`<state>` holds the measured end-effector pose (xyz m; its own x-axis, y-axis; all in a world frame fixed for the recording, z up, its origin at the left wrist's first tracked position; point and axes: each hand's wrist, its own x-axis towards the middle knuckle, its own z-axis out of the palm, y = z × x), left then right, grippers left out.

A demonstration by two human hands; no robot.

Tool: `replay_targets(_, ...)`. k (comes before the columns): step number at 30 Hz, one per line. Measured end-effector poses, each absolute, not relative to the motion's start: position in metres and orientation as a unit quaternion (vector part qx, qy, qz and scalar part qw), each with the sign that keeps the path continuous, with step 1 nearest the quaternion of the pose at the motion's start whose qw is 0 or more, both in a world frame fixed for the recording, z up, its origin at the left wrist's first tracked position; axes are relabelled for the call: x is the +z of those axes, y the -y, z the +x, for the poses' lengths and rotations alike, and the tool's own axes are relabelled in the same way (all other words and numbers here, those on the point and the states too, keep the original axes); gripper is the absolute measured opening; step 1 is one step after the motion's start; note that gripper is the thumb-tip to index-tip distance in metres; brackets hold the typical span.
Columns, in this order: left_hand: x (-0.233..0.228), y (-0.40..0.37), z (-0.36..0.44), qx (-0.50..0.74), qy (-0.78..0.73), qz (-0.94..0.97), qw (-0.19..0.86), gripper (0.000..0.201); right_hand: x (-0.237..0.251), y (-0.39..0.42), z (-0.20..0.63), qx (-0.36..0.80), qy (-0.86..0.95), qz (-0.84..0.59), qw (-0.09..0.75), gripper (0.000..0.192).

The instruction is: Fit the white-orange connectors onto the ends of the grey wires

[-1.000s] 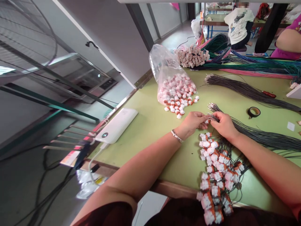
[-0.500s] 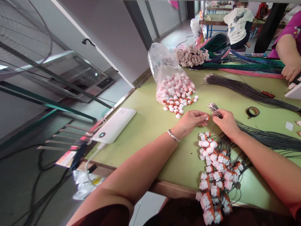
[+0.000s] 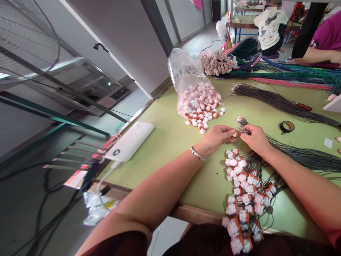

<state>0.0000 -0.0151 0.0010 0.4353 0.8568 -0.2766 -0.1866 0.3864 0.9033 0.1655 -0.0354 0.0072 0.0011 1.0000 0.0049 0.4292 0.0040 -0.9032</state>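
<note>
Both hands are met above the green table [image 3: 170, 142]: a small orange-and-white connector [image 3: 235, 134] is pinched in the left hand [image 3: 217, 137], and a dark wire [image 3: 243, 130] from the grey bundle [image 3: 298, 156] is pinched in the right hand [image 3: 255, 138]. Finished wired connectors [image 3: 243, 192] are heaped just below; a bag of loose connectors [image 3: 198, 101] is lying beyond.

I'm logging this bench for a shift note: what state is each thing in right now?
Left hand: pinching a small connector.
Right hand: gripping wire ends.
Plastic bag: open, connectors spilling out.
Tape roll: lying flat.
Power bank: cable plugged in.
Finished connectors: wired, piled.
</note>
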Motion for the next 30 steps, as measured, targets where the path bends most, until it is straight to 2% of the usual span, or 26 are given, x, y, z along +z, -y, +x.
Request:
replay_targets(7,0.0029,0.0179,0.0025,0.362,-0.395,0.416,0.734,0.011,0.0057,0.0338,0.1670,0.407,0.576,-0.595,0.386,0.014)
replay_targets(15,-0.0024,0.0149,0.0022,0.371,-0.396,0.426,0.724,0.017,0.0066,0.0359,0.1663,0.359,0.618,-0.586,0.382,0.015)
replay_targets(30,0.0045,0.0145,-0.0007,0.369,-0.402,0.402,0.735,0.010,0.0032,0.0354,0.1684,0.418,0.560,-0.592,0.401,0.012)
